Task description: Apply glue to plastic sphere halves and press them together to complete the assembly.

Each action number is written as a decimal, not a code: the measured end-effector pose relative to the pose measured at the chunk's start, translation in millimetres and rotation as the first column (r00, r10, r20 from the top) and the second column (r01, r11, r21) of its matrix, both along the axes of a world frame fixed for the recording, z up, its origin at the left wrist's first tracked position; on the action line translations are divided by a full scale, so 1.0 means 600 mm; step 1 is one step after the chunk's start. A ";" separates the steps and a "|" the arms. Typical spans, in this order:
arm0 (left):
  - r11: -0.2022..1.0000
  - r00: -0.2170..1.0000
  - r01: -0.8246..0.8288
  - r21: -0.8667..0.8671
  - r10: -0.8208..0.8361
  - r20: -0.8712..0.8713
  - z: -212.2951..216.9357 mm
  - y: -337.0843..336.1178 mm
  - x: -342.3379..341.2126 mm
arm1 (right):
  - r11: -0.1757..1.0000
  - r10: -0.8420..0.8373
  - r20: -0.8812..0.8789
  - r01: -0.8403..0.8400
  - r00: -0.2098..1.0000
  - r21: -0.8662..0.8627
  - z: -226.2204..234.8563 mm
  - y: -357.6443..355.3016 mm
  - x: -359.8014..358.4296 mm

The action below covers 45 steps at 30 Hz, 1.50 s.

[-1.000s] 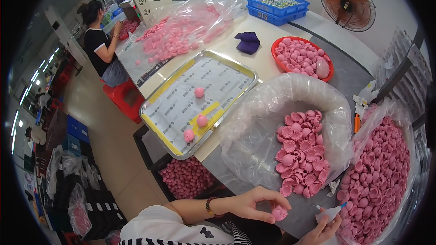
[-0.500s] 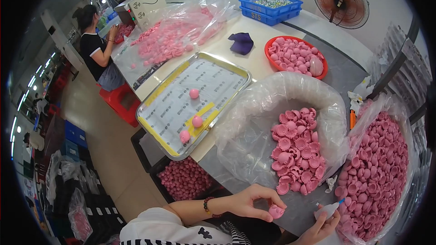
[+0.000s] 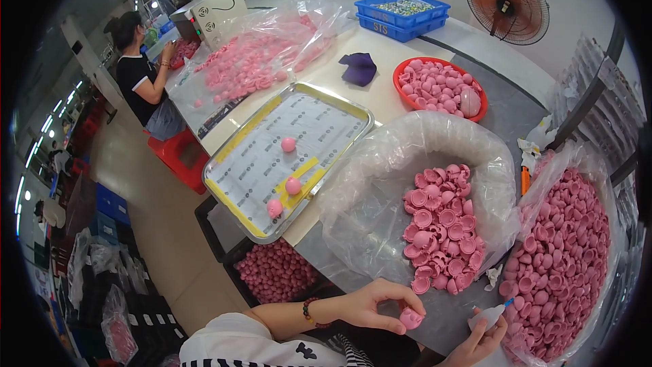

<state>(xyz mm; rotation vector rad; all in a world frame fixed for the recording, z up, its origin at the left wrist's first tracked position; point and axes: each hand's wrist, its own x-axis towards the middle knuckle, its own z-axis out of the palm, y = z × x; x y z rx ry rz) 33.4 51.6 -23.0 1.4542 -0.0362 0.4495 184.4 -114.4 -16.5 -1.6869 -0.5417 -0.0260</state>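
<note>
Between thumb and fingers, my left hand [image 3: 380, 306] pinches a small pink plastic piece [image 3: 411, 318] over the table's near edge. My right hand [image 3: 481, 343] is closed round a whitish squeeze bottle [image 3: 486, 318] with a blue tip, which points up and to the right. A clear plastic bag [image 3: 360, 231] lies open just beyond my hands, and loose pink half-shells [image 3: 445, 228] are heaped in it. Beside my right hand, a larger bag of pink half-shells [image 3: 560, 265] bulges. Three pink balls [image 3: 288, 145] rest on a paper-lined metal tray [image 3: 367, 122] to the left.
A red basin [image 3: 401, 88] of pink pieces and stacked blue trays [image 3: 401, 30] stand farther back, near a purple cloth [image 3: 358, 69]. Below the table's left edge sits a bin of pink balls [image 3: 275, 272]. A co-worker [image 3: 141, 85] sits at the far left. An orange fan [image 3: 507, 4] stands behind.
The view has shifted very slightly. Both hands keep nearly the same places and grips, the left on the pink piece and the right on the bottle.
</note>
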 end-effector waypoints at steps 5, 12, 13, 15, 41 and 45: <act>1.000 1.000 0.018 0.002 -0.018 0.002 0.002 0.000 0.000 | 1.000 -0.001 0.011 0.002 1.000 -0.014 0.002 0.000 -0.001; 1.000 1.000 0.008 0.021 -0.008 0.015 0.005 0.000 0.000 | 0.999 0.013 0.009 -0.013 1.000 -0.035 0.005 0.000 0.000; 1.000 1.000 0.009 0.023 -0.010 0.019 0.006 0.000 0.001 | 0.999 0.015 0.008 -0.014 1.000 -0.036 0.003 -0.002 0.001; 1.000 1.000 0.010 0.026 -0.010 0.023 0.007 0.000 0.000 | 1.000 0.018 0.027 -0.018 0.999 -0.021 -0.004 -0.006 0.003; 0.995 0.997 -0.005 0.099 -0.003 0.074 0.007 -0.003 0.002 | 0.999 0.022 0.003 -0.022 1.000 -0.025 -0.004 -0.007 0.003; 0.995 0.998 0.005 0.102 -0.011 0.063 0.007 -0.001 0.006 | 0.999 0.030 -0.007 -0.030 1.000 -0.012 0.002 -0.001 0.006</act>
